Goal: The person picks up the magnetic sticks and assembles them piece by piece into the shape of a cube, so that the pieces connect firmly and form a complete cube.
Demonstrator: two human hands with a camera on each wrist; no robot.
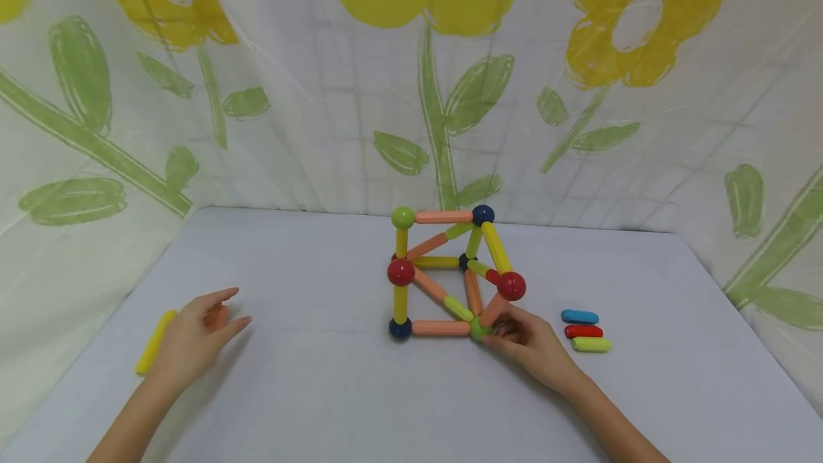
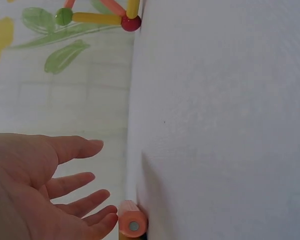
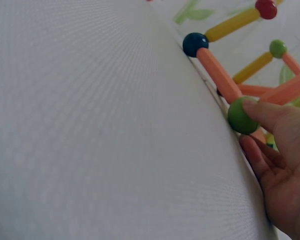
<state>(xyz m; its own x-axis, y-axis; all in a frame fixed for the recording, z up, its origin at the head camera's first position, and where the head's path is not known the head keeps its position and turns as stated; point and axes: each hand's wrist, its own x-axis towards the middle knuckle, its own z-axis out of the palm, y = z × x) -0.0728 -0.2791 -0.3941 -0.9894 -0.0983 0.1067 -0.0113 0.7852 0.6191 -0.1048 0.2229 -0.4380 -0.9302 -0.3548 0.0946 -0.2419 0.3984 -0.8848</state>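
Note:
A frame of magnetic rods and balls stands mid-table. At its lower front corner my right hand (image 1: 536,349) holds a green ball (image 3: 241,116), the thumb on it and fingers behind and below. Orange rods run from this ball, one rising to a red ball (image 1: 511,286). Other corners carry a dark blue ball (image 1: 400,328) and a light green ball (image 1: 403,218). My left hand (image 1: 186,341) hovers at the left, fingers loosely spread and apart from the frame. Close to its little finger is an orange rod (image 2: 133,220), mostly hidden by the hand in the head view.
A yellow rod (image 1: 156,343) lies beside the left hand. Right of the frame are a blue rod (image 1: 580,316), a red rod (image 1: 584,332) and a yellow-green rod (image 1: 591,344). Behind the white table (image 1: 308,406) hangs a flowered cloth (image 1: 289,163).

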